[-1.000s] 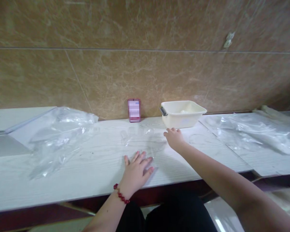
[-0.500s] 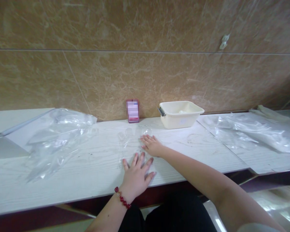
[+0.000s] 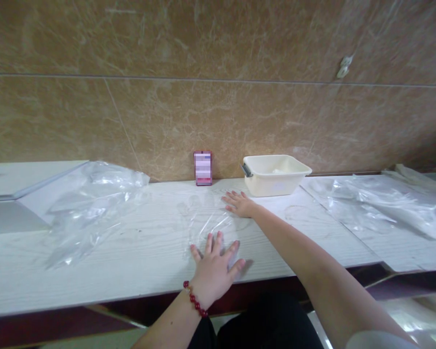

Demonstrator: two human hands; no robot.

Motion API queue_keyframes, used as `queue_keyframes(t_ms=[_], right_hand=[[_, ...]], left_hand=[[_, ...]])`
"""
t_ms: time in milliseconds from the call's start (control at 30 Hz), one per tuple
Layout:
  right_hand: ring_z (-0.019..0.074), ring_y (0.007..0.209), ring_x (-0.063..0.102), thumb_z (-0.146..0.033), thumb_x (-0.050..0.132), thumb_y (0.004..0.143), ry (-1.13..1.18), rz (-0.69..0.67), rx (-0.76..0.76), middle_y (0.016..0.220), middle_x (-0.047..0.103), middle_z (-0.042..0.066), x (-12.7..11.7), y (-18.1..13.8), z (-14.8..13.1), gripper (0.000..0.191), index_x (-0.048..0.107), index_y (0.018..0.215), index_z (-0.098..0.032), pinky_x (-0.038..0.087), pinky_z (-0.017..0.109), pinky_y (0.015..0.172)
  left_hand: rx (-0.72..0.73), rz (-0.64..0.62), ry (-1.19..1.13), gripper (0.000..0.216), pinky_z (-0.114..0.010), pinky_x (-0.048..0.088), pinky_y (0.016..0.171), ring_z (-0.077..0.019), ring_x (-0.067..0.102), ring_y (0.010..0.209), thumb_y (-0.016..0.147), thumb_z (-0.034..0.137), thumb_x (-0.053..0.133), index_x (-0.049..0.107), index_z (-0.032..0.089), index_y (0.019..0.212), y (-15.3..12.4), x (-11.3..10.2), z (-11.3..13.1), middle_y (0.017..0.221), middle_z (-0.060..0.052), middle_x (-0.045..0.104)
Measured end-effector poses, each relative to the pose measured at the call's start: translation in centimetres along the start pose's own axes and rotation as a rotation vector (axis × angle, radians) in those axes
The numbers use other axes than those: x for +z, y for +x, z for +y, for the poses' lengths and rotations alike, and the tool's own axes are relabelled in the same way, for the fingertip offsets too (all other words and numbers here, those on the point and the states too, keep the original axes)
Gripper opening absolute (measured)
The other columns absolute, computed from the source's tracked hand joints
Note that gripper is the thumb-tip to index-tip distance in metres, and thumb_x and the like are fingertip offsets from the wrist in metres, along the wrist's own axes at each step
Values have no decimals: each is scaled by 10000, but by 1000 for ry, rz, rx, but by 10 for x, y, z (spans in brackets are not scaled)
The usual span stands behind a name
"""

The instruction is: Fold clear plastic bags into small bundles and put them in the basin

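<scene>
White wood-grain bench (image 3: pixel 138 252) runs along a brown marble-tile wall (image 3: pixel 167 111). Clear plastic sheet (image 3: pixel 209 223) lies flat at bench centre. Left hand (image 3: pixel 218 264), red bead bracelet (image 3: pixel 195 305) at the wrist, rests fingers spread on the sheet's near edge. Right hand (image 3: pixel 241 204) lies flat, fingers extended, at the sheet's far right corner. Neither hand pinches. Cream tub (image 3: pixel 276 173) and small pink card (image 3: pixel 202 167) stand against the wall. Crumpled plastic piles sit left (image 3: pixel 90 208) and right (image 3: pixel 381 203).
</scene>
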State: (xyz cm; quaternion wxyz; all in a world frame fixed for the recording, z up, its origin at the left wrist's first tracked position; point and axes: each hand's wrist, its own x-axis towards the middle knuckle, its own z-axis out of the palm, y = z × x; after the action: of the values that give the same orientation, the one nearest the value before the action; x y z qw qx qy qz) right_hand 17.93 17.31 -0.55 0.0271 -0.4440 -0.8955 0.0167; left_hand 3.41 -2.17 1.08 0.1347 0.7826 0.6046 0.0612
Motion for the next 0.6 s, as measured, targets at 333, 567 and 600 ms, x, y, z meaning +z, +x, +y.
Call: queue_keyframes(t_ms=[333,567,600], right_hand=[[297,963,491,-310,304,797,93,7,352,1015,545,195,-23,3,-86,400,524,1034,-75,379,435,769],[313,1223,134,-430,253,791,103,21,280,1358,174,110,12,-1,-107,556,254,1284,-173,101,567,919],[305,1228,122,-430,225,799,107,21,257,1363,162,103,13,-1,-103,552,243,1289,-178,82,563,925]], left_hand=[[-55,235,108,421,-352,287,923,-200,407,1104,817,281,259,424,109,1164,85,-78,-89,1191,-131,462],[182,118,150,425,-378,137,989,-152,233,1215,829,262,226,327,205,1238,112,-45,-101,1313,-33,323],[190,101,141,438,-378,136,989,-156,208,1224,830,285,228,306,196,1252,111,-40,-101,1326,-38,298]])
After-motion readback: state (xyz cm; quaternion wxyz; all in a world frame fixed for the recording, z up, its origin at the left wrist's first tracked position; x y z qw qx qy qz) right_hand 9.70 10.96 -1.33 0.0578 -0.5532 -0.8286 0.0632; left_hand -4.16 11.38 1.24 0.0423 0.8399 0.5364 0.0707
